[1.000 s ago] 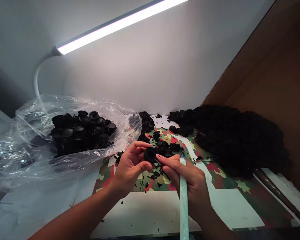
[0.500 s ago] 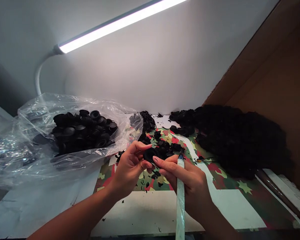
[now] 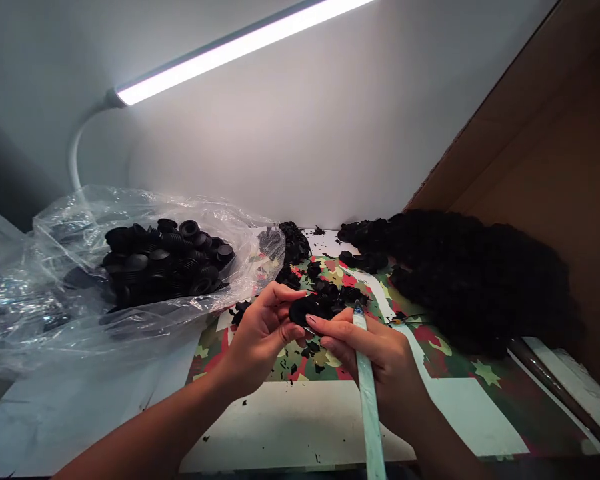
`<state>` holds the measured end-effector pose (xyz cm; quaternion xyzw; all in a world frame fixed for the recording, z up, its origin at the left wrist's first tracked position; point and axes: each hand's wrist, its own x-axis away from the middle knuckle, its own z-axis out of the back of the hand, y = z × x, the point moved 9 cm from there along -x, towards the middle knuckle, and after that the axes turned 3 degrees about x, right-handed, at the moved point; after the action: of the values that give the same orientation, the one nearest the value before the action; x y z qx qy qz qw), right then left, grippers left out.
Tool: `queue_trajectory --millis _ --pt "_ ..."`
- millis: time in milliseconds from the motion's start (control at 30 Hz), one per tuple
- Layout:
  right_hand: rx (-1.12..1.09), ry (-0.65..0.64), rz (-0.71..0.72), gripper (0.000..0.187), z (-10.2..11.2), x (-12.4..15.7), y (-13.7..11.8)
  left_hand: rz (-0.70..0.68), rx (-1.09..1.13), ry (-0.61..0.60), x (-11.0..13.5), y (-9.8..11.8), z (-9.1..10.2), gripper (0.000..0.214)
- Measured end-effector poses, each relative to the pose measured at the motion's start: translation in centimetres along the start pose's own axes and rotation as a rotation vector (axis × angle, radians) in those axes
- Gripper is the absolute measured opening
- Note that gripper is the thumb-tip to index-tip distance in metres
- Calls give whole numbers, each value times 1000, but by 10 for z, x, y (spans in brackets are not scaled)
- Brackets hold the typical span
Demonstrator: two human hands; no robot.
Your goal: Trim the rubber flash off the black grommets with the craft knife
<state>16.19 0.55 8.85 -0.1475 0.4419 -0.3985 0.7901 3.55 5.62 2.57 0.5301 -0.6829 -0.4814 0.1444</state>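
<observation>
Between the thumb and fingers of my left hand [image 3: 263,333] is a round black rubber part [image 3: 304,311], its flat face tilted upward. My right hand [image 3: 375,350] meets it from the other side, with fingertips against the part's near edge. Tucked in that same hand is a long tool with a pale wrapped handle [image 3: 369,400], running down toward the bottom of the view; its working end cannot be made out. Just behind the fingers lie ribbed black rubber pieces [image 3: 351,295] and black scraps [image 3: 310,349] on a camouflage-patterned sheet [image 3: 330,373].
At left, a clear plastic bag [image 3: 250,220] lies open around several ribbed black parts [image 3: 170,260]. A large black heap [image 3: 480,280] sits at right against a cardboard panel [image 3: 540,153]. A lamp [image 3: 240,53] shines overhead. A dark rod [image 3: 555,387] lies at lower right.
The pale handle has swung, its lower end now further right and its upper end slightly left. The rubber part is turned a little in my fingers. Both hands stay in about the same place.
</observation>
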Motion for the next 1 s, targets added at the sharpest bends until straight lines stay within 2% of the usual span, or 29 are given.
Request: queue_trajectory --millis 367,600,800,900,1000 --pt "178 75 164 32 2 1 -15 17 4 35 2 -4 4 26" --pt "173 85 174 33 -1 2 -12 22 18 48 1 -5 5 27" --pt "327 149 212 29 -2 5 -17 14 29 53 1 -7 7 29" --pt "292 175 187 32 -4 8 -12 19 30 36 1 -9 7 30" --pt "134 177 77 29 -5 6 -1 24 36 37 0 -9 7 30"
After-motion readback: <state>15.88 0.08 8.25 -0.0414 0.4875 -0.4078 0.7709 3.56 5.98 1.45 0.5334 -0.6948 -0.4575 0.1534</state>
